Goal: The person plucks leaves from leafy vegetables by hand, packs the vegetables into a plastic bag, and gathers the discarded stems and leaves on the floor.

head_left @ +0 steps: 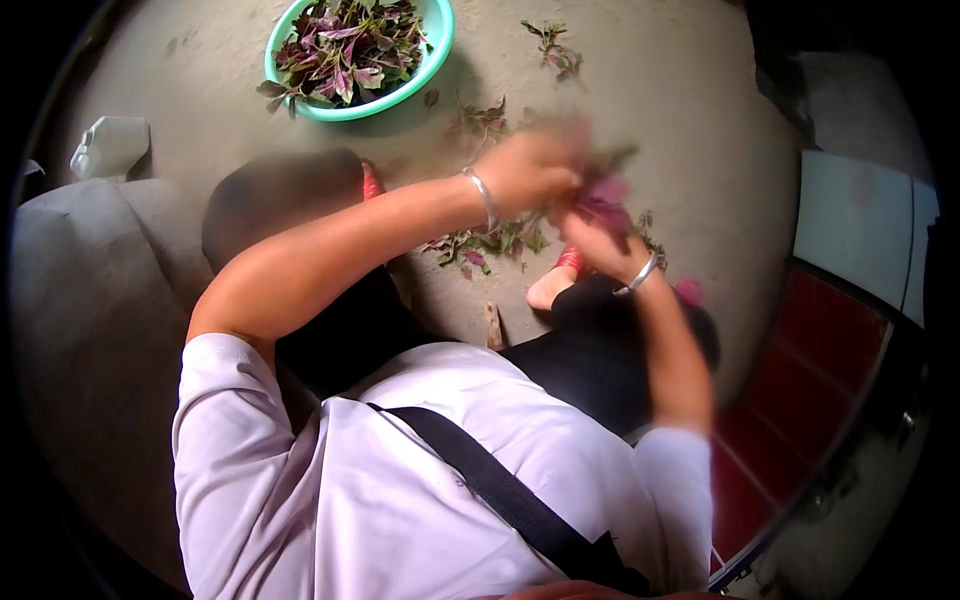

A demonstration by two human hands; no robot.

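Note:
My left hand [535, 172] is smeared by motion, its fingers curled in close to my right hand. What it grips, if anything, I cannot make out. Just below it, my right hand [603, 245] is closed around a purple-and-green leafy sprig [606, 203], which is blurred too. Cut or picked leafy stems [480, 248] lie on the floor beneath both hands. Beyond them, to the upper left, a turquoise basin [437, 62] is heaped with purple-green leaves [350, 50]. Each wrist wears a silver bangle.
More loose sprigs [553, 48] lie on the bare concrete floor [660, 90]. A translucent plastic jug [112, 146] stands at the left beside a pale sack-like cover [90, 260]. My bent knees flank the stems. A dark red panelled cabinet [800, 370] borders the right.

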